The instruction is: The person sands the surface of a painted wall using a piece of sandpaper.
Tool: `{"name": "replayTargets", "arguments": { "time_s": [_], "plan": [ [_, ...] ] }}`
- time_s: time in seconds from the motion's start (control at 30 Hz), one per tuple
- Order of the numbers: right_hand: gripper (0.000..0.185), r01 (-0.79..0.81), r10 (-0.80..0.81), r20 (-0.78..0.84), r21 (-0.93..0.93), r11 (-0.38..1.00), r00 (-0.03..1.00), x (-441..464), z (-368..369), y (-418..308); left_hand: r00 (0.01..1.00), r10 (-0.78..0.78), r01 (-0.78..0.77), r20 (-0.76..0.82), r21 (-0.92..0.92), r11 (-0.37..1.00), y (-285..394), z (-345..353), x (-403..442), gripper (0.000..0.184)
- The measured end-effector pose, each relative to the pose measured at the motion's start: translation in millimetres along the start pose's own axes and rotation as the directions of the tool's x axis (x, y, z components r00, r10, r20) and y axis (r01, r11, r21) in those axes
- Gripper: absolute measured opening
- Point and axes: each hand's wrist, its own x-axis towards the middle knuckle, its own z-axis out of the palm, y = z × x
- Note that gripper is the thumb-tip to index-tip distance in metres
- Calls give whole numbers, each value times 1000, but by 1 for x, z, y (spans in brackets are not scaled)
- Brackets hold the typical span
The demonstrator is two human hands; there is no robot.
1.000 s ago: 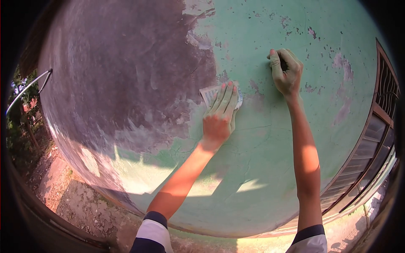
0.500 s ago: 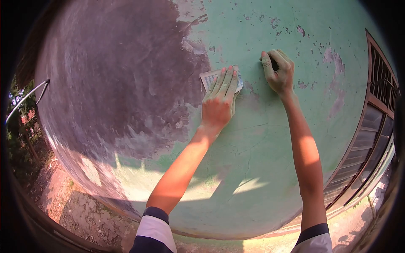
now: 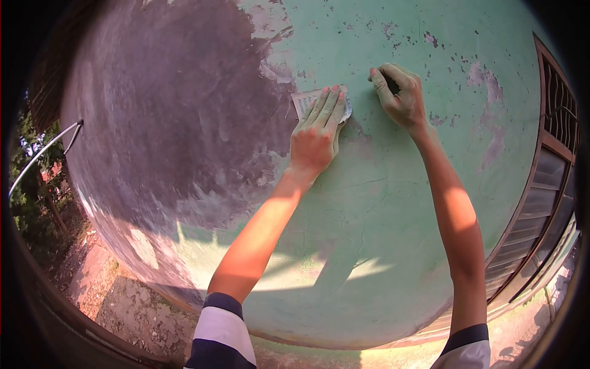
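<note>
My left hand [image 3: 314, 138] lies against the painted wall, fingers stretched and pressed flat over a folded piece of sandpaper [image 3: 302, 101]. Blue print shows on the sandpaper's pale back, and its far face is hidden against the wall. To the right, my right hand [image 3: 401, 98] is closed close to the green paint, thumb toward the curled fingers. A dark spot shows between thumb and fingers; whether it is an object or shadow, I cannot make out. Pale dust coats the fingers of both hands. The green wall [image 3: 344, 227] borders a dark bare patch [image 3: 184, 111] left of the sandpaper.
A barred, louvred window [image 3: 547, 178] with a brown frame stands at the right. On the left, a pale bent rod or pipe [image 3: 43, 154] juts from the wall's edge before some plants [image 3: 37, 209]. Rough ground [image 3: 141, 313] runs along the wall's foot.
My left hand and the sandpaper have slid a little upward along the wall. My right hand stays nearly in place against the wall. The camera view has shifted slightly.
</note>
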Motion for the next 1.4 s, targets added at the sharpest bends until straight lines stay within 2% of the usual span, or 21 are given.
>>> {"name": "replayTargets", "arguments": {
  "time_s": [0.03,0.1,0.2,0.27,0.33,0.37,0.43,0.47,0.53,0.57,0.63,0.77,0.83,0.97,1.03,1.07,1.13,1.17,1.27,1.33,1.4],
  "plan": [
    [24,7,-7,-9,3,1000,1000,7,-4,2,1000,8,-8,-5,8,1000,-13,-5,24,49],
    [27,60,-58,-76,25,998,995,20,-12,10,990,-57,66,-131,67,996,-33,-7,64,49],
    [27,60,-62,-97,-23,998,993,31,-29,20,969,-113,123,-219,29,992,-28,3,69,48],
    [27,70,-74,-83,-48,996,994,32,-38,30,982,-86,93,-168,31,995,1,10,34,48],
    [25,5,-10,-91,-52,999,996,24,-44,36,998,-50,49,-35,-32,998,29,21,-18,48],
    [25,5,-10,-93,-52,999,996,20,-45,41,998,-48,47,-35,-31,998,31,20,-20,48],
    [24,133,-138,-87,-65,989,987,18,-45,45,999,-7,10,51,-55,998,26,9,-17,48],
    [24,140,-145,-91,-59,988,985,18,-44,47,999,-8,10,46,-46,999,17,6,-8,48],
    [23,70,-74,-77,-51,996,994,19,-44,42,996,-38,40,-77,25,999,-6,1,32,49],
    [23,70,-73,-79,-45,997,994,19,-44,42,997,-37,39,-75,32,999,-15,1,50,49],
    [24,74,-76,-85,-27,997,993,18,-44,44,966,-113,132,-234,68,989,-25,7,74,48],
    [24,70,-69,-83,7,998,994,16,-46,46,972,-130,143,-195,55,988,17,20,17,49],
    [24,82,-82,-91,-6,997,992,13,-45,48,991,-130,130,-8,-37,991,40,27,-37,48],
    [24,80,-81,-73,-19,997,994,13,-44,48,997,-68,67,44,35,997,24,8,-7,47],
    [25,105,-105,-84,-6,995,991,14,-45,48,994,-85,93,-67,116,989,-1,0,39,47],
    [25,105,-104,-85,-1,994,991,14,-44,48,994,-86,93,-66,121,988,-9,0,53,47],
    [26,96,-93,-97,18,995,991,13,-44,48,965,-164,183,-203,80,980,-17,3,71,47],
    [26,88,-86,-96,21,996,992,12,-44,48,967,-165,184,-196,80,980,-9,6,65,47],
    [26,92,-91,-90,-3,996,992,12,-46,50,970,-198,204,-142,28,979,35,21,6,48],
    [25,101,-102,-76,-6,995,992,10,-46,51,989,-141,141,49,2,990,61,25,-40,48],
    [25,92,-92,-73,-3,996,993,10,-48,52,993,-87,85,74,27,996,48,22,-32,48]
  ]
}}
